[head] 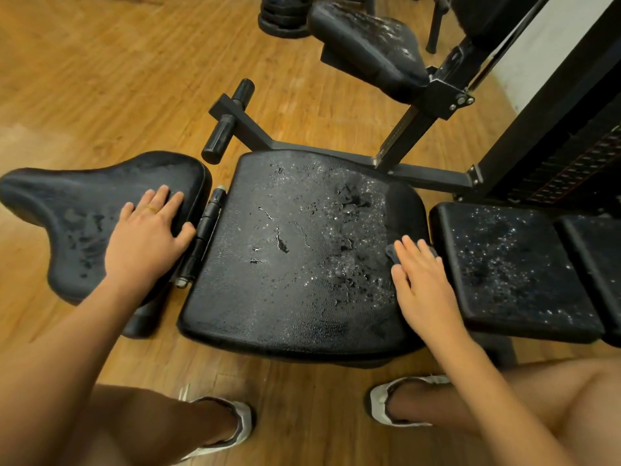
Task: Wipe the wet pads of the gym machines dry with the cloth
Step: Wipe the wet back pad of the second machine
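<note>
Cloth [392, 256] sat under your R hand [424, 290] at the right edge of the big seat pad [289, 264].
R fingers [415, 260] were straight, pressing the cloth flat, not curled round it; L hand [148, 232] lay flat & open on the side pad [77, 210], holding nothing. Water beads [349, 270] covered the seat pad's right half, the pad on the right [510, 264] & the upper pad [369, 38].

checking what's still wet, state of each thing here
large black centre seat pad: wet, droplets
curved black left pad: damp patches
rectangular black right pad: beaded droplets
raised black upper pad: droplets
dark grey cloth: pressed under right grip
right grip: open, flat on cloth
left grip: open, flat on curved pad
</note>
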`<state>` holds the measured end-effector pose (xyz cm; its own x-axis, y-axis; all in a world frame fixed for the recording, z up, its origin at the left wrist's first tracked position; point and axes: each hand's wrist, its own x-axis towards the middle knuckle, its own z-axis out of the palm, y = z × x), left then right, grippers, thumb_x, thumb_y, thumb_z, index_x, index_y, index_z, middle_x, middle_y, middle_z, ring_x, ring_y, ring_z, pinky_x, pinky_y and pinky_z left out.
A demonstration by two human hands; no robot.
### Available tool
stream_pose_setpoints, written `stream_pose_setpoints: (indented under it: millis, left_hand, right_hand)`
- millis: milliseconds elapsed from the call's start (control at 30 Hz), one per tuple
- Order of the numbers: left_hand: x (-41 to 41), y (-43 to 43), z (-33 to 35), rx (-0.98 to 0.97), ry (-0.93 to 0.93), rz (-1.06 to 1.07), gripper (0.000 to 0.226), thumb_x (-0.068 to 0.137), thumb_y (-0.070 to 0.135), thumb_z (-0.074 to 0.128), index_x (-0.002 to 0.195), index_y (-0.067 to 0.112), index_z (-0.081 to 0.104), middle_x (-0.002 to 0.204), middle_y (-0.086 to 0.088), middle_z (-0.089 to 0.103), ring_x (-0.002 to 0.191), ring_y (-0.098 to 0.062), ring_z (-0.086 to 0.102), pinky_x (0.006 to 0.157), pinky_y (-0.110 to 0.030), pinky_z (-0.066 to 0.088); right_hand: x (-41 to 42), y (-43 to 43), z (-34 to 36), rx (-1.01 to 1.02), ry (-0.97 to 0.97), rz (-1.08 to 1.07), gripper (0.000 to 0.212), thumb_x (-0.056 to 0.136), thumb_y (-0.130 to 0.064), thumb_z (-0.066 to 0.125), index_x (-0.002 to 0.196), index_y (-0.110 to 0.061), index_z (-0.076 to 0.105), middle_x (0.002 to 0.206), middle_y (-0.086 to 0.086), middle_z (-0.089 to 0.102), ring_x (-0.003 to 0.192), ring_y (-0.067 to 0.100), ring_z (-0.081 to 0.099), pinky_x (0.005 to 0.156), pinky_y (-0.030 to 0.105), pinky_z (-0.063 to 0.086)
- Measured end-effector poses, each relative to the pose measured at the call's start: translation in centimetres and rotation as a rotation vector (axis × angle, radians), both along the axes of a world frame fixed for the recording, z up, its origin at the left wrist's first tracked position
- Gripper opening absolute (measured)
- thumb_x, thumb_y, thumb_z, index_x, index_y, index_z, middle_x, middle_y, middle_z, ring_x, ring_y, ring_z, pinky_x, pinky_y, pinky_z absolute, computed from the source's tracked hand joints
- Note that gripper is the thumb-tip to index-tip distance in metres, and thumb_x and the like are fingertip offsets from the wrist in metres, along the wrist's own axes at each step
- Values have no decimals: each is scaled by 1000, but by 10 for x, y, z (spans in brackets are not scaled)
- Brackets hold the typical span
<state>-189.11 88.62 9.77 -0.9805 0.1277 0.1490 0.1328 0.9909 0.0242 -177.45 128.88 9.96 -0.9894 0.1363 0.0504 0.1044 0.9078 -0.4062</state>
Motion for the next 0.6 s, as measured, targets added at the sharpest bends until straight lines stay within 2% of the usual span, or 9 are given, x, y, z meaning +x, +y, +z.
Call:
stream_pose_setpoints:
  millis: [300,500,600]
  left_hand:
    - [4,2,4,9,3,0,67,91,47,33,143,7,46,150,-20,42,137,-33,36,107,-54,32]
    - [2,-1,-1,34,7,3,66,91,47,35,144,8,46,151,-19,40,139,-33,35,109,-53,30]
    - [1,-3,-5,40,25,2,56,98,40,47,145,9,45,153,-18,38,141,-33,33,111,-54,27]
  right_hand:
    - [-60,14,4,-18,-67,5,47,105,-23,31,151,-14,29,161,2,19,150,23,6,120,43,2]
    - [40,-2,5,-126,10,19,44,104,-23,39,148,-21,36,154,-15,23,147,6,6,120,31,1]
    - [58,-5,1,-132,-1,-7,43,103,-22,40,146,-22,39,152,-17,26,144,2,7,121,32,2]
